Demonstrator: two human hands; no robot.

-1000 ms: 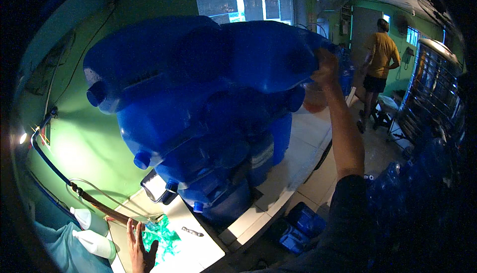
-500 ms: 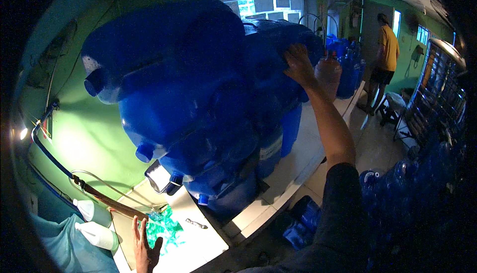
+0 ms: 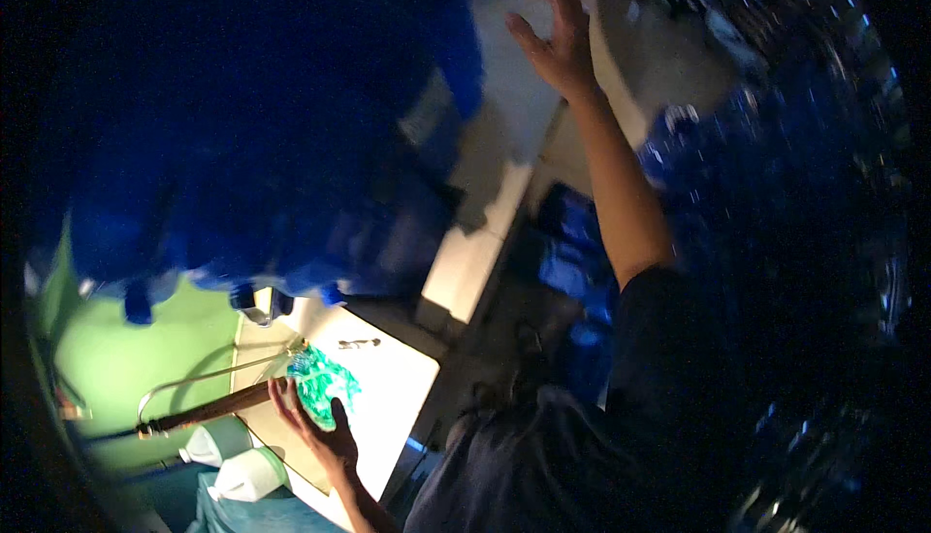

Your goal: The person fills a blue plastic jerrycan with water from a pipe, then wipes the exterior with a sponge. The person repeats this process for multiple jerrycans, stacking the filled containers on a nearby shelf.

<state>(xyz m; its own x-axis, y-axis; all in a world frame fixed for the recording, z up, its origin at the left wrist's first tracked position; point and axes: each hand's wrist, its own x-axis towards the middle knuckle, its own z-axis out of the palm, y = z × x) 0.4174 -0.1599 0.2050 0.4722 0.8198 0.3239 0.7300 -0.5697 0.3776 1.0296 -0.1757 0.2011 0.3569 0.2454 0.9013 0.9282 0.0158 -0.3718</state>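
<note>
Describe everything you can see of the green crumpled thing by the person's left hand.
The green crumpled thing looks like a glossy, scrunched wad of bright green mesh or film; blur hides which. It lies on the white counter, near its left edge. The left hand rests against its lower side, fingers curled round it, not lifting it.

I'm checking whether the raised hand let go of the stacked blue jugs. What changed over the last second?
The right hand has come off the blue jugs and now hangs open in the air beside them. The view has tipped downward and blurred. The left hand stays on the green crumpled bundle on the white counter.
</note>
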